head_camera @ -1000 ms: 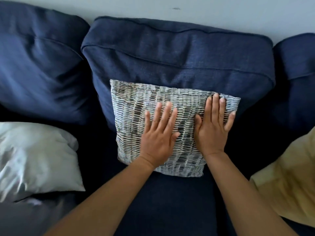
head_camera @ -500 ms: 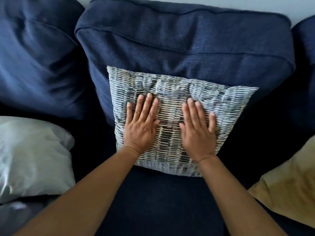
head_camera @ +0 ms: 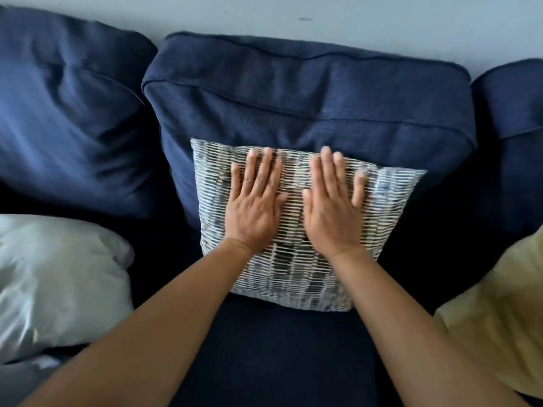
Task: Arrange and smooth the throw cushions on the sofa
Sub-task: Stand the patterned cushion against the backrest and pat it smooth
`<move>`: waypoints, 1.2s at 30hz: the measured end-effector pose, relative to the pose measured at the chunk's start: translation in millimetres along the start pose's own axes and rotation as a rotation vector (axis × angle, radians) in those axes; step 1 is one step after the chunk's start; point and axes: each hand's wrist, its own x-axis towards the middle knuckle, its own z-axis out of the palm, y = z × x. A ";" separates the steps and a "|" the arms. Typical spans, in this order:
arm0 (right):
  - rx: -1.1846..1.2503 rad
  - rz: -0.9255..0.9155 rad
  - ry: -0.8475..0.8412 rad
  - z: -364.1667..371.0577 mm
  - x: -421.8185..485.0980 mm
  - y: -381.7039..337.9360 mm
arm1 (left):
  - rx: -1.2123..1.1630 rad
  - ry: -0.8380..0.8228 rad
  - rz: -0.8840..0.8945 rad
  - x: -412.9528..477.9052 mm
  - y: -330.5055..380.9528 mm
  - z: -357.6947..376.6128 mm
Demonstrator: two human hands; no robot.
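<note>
So the person has both palms flat on the patterned cushion point(head_camera: 296, 268), which stands propped against the middle back cushion point(head_camera: 308, 92) of the navy sofa point(head_camera: 279, 356), bottom edge resting on the seat. Left hand point(head_camera: 254, 207) and right hand point(head_camera: 332, 212) sit side by side on the upper half of it, thumbs nearly meeting in the middle, fingers spread out and pointing to 12 o'clock with the tips right at the top seam. Nothing is gripped, both hands are fully open and just pressing on the fabric.

What matters for the next stroke: almost all the untouched fabric lies away from the fingertips, at 6 o'clock below the wrists and out sideways. The cushion's top edge runs roughly 9 to 3 and droops a bit toward the 3 o'clock corner, so that pointy corner is nearest the right hand, while the 9 o'clock edge is closer to the left. Best guess is a sweep outward or downward from here.

A pale silvery cushion point(head_camera: 58, 277) sits off at 9 o'clock and a yellow cushion point(head_camera: 499, 318) at 4 o'clock, both well apart from the hands
</note>
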 end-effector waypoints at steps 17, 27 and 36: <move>-0.104 -0.034 -0.048 -13.4 -13.0 32.9 | 0.058 -0.176 -0.077 17.2 -12.5 -22.7; -0.116 0.299 -0.082 -61.5 -38.7 90.0 | 0.062 -0.197 -0.412 9.0 -59.8 -58.9; 0.143 0.509 0.023 -174.8 -72.8 89.4 | -0.409 -0.120 -0.180 -2.8 101.2 -135.9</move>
